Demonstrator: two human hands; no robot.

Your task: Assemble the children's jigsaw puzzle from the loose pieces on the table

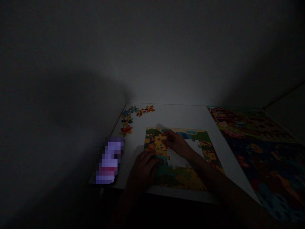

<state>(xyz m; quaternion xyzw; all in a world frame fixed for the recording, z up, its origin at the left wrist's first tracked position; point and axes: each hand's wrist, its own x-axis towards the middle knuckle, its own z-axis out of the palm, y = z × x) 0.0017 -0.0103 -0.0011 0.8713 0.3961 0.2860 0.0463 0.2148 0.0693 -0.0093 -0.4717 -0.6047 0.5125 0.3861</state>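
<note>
In dim light, a partly assembled jigsaw puzzle (176, 178) lies on the white table, its picture showing trees and yellow ground. White tabletop shows through a gap in its middle. My left hand (145, 162) rests on the puzzle's lower left side, fingers lightly bent and lying on the pieces. Over the upper left part, my right hand (176, 143) has thumb and fingers drawn together at a puzzle piece (166, 147), of which a reddish bit shows beneath the fingers. The rest of that piece is hidden by the hand.
Several loose puzzle pieces (126, 129) lie along the table's far left edge. A lit phone (108, 162), its screen blurred, is at the left edge. Large colourful picture sheets (247, 152) cover the right side. Walls (166, 63) stand behind and to the left.
</note>
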